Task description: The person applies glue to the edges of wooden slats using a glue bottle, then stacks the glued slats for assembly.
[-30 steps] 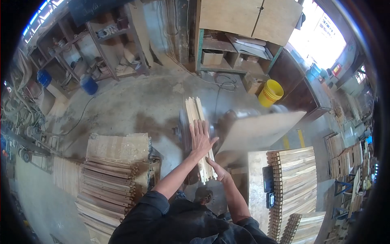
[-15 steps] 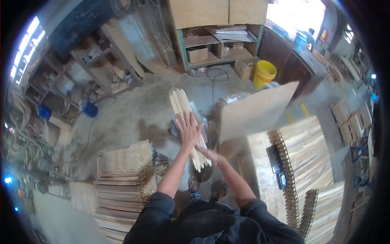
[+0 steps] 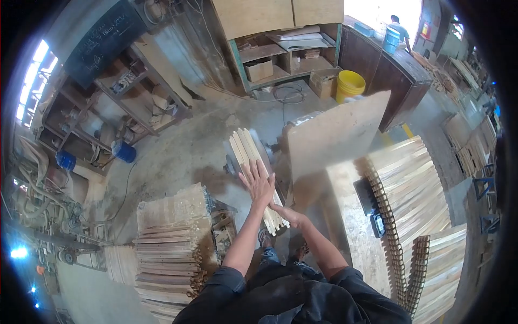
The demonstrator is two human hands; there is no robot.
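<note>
A bundle of several pale wooden slats (image 3: 247, 149) lies lengthwise on a machine (image 3: 270, 152) in front of me. My left hand (image 3: 258, 183) rests flat on top of the slats, fingers spread. At the bundle's near end my right hand (image 3: 288, 214) grips the slats from the right side. A tilted plywood board (image 3: 330, 136) stands just right of the bundle.
A stack of cut slats (image 3: 167, 254) sits at my left. Rows of slats (image 3: 415, 189) lie on a bench at my right, with a dark device (image 3: 371, 202). A yellow bucket (image 3: 350, 86), shelves (image 3: 280, 59) and a blue drum (image 3: 124, 152) stand beyond. A person (image 3: 398, 27) stands far off.
My view has shifted and tilted. Both hands stay on the slat bundle, the left hand sliding slightly back toward me along the top.
</note>
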